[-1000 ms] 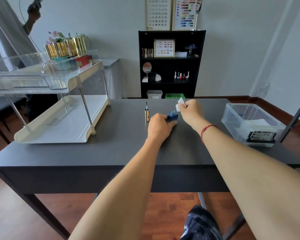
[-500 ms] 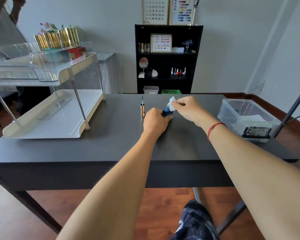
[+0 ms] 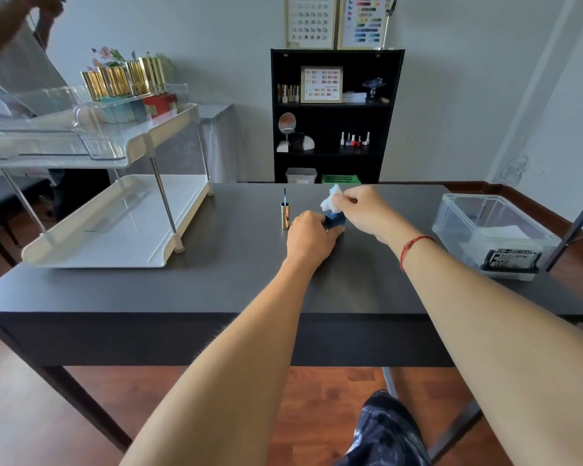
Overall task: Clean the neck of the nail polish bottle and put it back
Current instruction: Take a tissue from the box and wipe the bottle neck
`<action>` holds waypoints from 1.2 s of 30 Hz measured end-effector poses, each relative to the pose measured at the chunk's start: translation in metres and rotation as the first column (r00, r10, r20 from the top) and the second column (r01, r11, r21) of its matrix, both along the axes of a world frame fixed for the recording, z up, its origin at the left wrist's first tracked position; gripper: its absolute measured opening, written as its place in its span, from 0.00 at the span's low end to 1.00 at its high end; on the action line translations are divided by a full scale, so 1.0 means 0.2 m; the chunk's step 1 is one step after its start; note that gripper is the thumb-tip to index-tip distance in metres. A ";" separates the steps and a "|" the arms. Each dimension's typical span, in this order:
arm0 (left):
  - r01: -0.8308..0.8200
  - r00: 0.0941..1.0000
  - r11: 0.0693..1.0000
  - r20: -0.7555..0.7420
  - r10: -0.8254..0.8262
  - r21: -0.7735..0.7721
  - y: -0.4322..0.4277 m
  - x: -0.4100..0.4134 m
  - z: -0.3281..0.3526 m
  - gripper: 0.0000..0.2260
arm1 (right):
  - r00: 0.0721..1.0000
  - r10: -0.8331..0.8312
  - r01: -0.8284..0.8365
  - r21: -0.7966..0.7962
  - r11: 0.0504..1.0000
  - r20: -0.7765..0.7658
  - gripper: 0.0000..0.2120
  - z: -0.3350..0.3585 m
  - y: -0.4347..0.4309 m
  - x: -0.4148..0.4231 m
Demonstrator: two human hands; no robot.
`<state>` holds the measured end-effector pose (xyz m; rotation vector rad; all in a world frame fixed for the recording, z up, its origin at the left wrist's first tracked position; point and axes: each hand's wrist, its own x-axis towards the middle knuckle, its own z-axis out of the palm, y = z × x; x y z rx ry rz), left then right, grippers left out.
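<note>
The blue square nail polish bottle (image 3: 336,221) is standing uncapped near the middle of the dark rectangular table (image 3: 216,284). The left hand (image 3: 308,238) is curling around its near side, apparently steadying it. The right hand (image 3: 362,210) is pinching a crumpled white wipe (image 3: 330,200) over the hidden neck, probably for wiping. The gold cylindrical cap (image 3: 285,218) is standing just left, brush pointing up, likely sparing the tabletop. A white 2-tier rack (image 3: 115,230) is sitting further left.

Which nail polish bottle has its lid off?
The blue bottle on the table, held by the left hand. Its gold cap with the brush stands beside it, while the little bottles on the black shelf all wear their caps.
</note>
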<state>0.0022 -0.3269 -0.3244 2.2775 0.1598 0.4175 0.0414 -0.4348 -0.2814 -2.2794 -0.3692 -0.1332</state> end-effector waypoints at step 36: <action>0.022 0.996 1.000 0.092 -0.020 -0.013 -0.01 -0.01 -0.02 0.11 | 0.986 0.028 -0.012 -0.097 0.995 0.165 0.11 -0.03 -0.07 -0.06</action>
